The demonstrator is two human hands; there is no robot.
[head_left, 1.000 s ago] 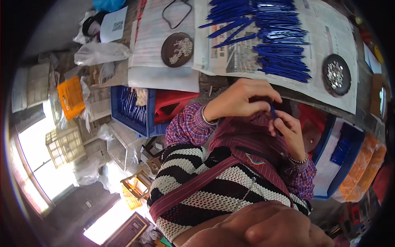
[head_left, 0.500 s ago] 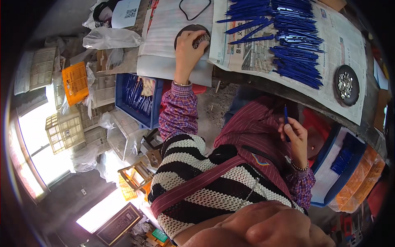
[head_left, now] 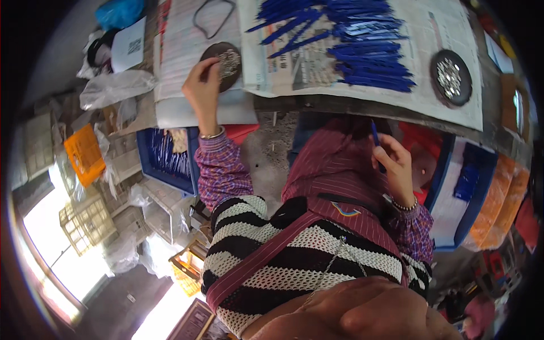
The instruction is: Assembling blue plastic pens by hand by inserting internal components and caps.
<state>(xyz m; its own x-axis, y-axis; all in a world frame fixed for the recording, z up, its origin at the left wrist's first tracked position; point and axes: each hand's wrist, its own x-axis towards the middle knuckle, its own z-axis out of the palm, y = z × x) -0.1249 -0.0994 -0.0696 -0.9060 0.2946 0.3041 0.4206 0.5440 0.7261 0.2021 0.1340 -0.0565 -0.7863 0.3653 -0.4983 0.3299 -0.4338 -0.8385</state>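
My left hand (head_left: 204, 88) is at the left rim of a round dark dish (head_left: 236, 80) filled with small silvery pieces (head_left: 229, 62). Its thumb and fingers are drawn together in a pinch, and whatever lies between them is too small to make out. Over my lap, my right hand (head_left: 393, 163) grips a slim blue pen-like stick (head_left: 375, 135), its pointed end up toward the table. Many similar blue sticks (head_left: 371, 62) lie in a pile on newspaper (head_left: 442, 107) across the table.
A second dark dish (head_left: 460, 97) of silvery pieces stands at the right. A black loop (head_left: 197, 22) lies behind the left dish. Below the table edge are a blue crate (head_left: 148, 164) at left and a blue bin (head_left: 477, 198) at right, both holding blue sticks.
My left hand has drawn back from over the silvery pieces to the dish's left rim. My right hand still grips the blue stick. The whole view has shifted and tilted.
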